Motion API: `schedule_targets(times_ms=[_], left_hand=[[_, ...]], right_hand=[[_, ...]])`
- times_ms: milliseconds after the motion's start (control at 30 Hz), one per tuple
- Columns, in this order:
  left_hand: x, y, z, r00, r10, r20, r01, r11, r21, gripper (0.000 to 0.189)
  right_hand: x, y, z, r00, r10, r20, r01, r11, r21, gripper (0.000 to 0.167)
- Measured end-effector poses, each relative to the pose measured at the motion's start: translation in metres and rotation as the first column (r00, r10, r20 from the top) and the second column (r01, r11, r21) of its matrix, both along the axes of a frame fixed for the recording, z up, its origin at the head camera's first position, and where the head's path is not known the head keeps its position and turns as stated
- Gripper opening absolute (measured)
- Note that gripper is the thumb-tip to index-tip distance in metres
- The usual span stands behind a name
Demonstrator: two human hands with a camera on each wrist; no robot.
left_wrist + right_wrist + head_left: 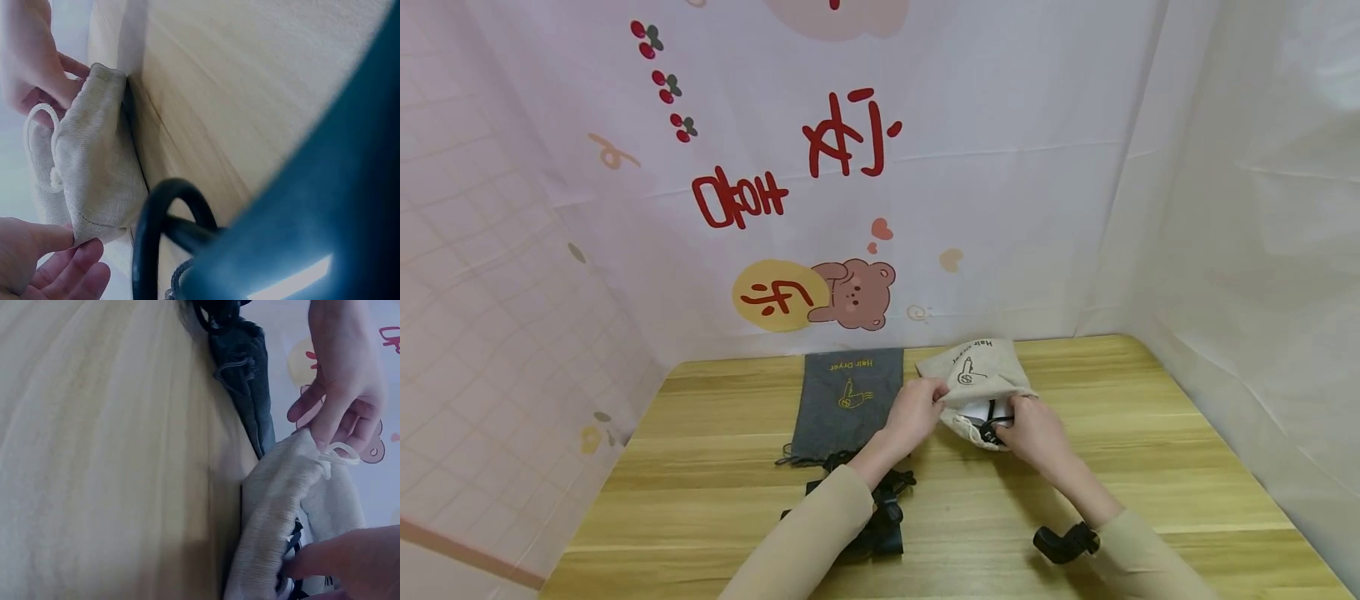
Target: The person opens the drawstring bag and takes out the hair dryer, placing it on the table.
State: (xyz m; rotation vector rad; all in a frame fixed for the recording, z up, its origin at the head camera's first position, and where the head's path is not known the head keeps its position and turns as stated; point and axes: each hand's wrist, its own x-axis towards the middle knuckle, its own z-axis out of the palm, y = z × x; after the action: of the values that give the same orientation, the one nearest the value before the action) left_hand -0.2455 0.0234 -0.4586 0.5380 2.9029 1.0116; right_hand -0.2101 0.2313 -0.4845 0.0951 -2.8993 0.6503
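A cream drawstring bag (992,371) printed "Hair Dryer" lies at the back of the table, its mouth toward me. My left hand (917,408) pinches the left corner of that mouth between thumb and fingers. At the right side of the mouth, my right hand (1036,429) reaches in and holds a black cord (992,429), which runs between its thumb and fingers. Inside, part of a white object (976,410) shows; the rest is hidden by cloth. The right wrist view shows the bag's rim (269,519) and a right finger dipping past it.
Left of the bag, a dark grey drawstring pouch (850,400) with yellow "Hair Dryer" print lies flat. In front of it, partly under my left forearm, are a black object and cords (880,546). A black device (1066,543) sits at my right wrist. Printed cloth walls (1000,208) surround the table.
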Motion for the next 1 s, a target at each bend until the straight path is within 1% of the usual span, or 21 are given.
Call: schedule_targets(times_ms=[167, 300, 400, 533, 600, 667, 767, 833, 933, 1000], left_hand=[[0.000, 0.001, -0.001, 1.000, -0.007, -0.005, 0.007, 1.000, -0.005, 0.023], [0.001, 0.003, 0.001, 1.000, -0.020, 0.004, 0.020, 1.000, 0.006, 0.023], [0.001, 0.004, 0.003, 1.000, -0.021, 0.005, 0.021, 1.000, 0.006, 0.023], [0.001, 0.006, 0.003, 1.000, -0.026, -0.006, 0.026, 1.000, 0.004, 0.023], [0.001, 0.007, 0.002, 1.000, -0.029, -0.007, 0.029, 1.000, 0.007, 0.023], [0.002, 0.007, 0.002, 0.999, -0.028, -0.016, 0.028, 1.000, 0.003, 0.023], [0.004, 0.005, 0.001, 1.000, -0.020, -0.024, 0.020, 1.000, -0.005, 0.022], [0.005, 0.004, 0.001, 0.999, -0.024, -0.030, 0.023, 1.000, -0.008, 0.021], [0.006, 0.004, 0.002, 0.999, -0.031, -0.024, 0.031, 1.000, -0.006, 0.021], [0.006, 0.005, 0.002, 0.999, -0.032, -0.017, 0.032, 0.999, -0.009, 0.020]], right_hand=[[-0.001, 0.000, 0.000, 1.000, 0.005, 0.027, -0.005, 1.000, -0.011, 0.019], [-0.004, 0.001, 0.000, 0.998, 0.015, 0.053, -0.015, 1.000, -0.011, 0.024], [-0.006, 0.006, 0.002, 0.994, 0.032, 0.101, -0.029, 0.999, -0.035, 0.024], [-0.006, 0.017, 0.005, 0.987, 0.060, 0.151, -0.046, 0.994, -0.095, 0.020], [-0.006, 0.020, 0.006, 0.986, 0.073, 0.150, -0.056, 0.992, -0.112, 0.021], [-0.006, 0.021, 0.004, 0.987, 0.077, 0.138, -0.061, 0.991, -0.119, 0.027], [-0.007, 0.018, 0.000, 0.987, 0.059, 0.150, -0.037, 0.989, -0.141, 0.038], [-0.009, 0.015, -0.003, 0.986, 0.030, 0.164, -0.004, 0.988, -0.154, 0.042], [-0.014, 0.013, -0.004, 0.985, 0.001, 0.172, 0.024, 0.989, -0.144, 0.041], [-0.018, 0.011, -0.003, 0.985, -0.015, 0.171, 0.035, 0.992, -0.120, 0.037]])
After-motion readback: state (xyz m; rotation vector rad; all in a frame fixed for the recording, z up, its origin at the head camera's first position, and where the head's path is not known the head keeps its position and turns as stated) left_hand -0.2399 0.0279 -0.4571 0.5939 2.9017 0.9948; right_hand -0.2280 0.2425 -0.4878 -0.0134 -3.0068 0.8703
